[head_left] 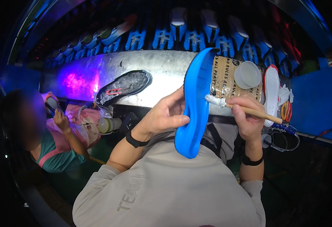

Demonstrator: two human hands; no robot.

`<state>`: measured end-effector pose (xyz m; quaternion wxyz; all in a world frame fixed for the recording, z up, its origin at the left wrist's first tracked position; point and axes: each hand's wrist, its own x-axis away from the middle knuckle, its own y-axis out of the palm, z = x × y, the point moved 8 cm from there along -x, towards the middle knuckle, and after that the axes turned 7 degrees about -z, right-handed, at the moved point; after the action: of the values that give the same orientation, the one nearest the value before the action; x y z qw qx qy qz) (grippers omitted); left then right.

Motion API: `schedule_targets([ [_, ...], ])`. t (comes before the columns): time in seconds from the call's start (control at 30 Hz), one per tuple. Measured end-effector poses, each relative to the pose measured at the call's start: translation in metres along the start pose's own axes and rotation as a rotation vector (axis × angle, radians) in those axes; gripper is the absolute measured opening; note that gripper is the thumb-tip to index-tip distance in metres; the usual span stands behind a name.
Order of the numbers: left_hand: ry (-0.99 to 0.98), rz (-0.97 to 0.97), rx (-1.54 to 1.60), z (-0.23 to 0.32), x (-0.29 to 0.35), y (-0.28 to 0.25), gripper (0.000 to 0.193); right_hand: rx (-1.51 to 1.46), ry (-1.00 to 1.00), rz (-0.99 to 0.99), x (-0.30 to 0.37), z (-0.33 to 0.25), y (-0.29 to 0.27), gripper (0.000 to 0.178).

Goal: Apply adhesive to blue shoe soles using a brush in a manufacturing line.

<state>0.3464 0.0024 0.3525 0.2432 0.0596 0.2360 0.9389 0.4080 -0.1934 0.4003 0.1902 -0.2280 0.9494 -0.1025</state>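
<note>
A blue shoe sole [194,102] is held upright on its edge in front of me, its long side running toward and away from my body. My left hand [166,115] grips it around the middle, thumb on the near face. In my right hand [251,117] is a brush [254,112] with a wooden handle and a white wrapped head. The brush head meets or nearly meets the right edge of the sole; I cannot tell if they touch. Just beyond that hand, a translucent round tub [247,75] stands on a taped cardboard piece [224,72].
A dark sole-shaped piece [124,86] with a red clip lies on the metal bench [162,62]. A white and red sole [271,89] and tape rings [286,111] lie at right. Shoes on blue stands [162,38] line the back. A co-worker [60,128] sits at left.
</note>
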Motion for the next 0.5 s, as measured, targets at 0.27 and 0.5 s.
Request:
schedule_targets([
  [0.27,-0.001,0.0,0.027,0.005,-0.002,0.002,0.087,0.064,-0.132,-0.1,0.008,-0.021,0.009,0.008],
  [0.5,0.012,-0.004,0.011,0.007,-0.003,0.003,0.088,0.068,-0.148,-0.097,0.014,-0.023,0.01,0.008],
])
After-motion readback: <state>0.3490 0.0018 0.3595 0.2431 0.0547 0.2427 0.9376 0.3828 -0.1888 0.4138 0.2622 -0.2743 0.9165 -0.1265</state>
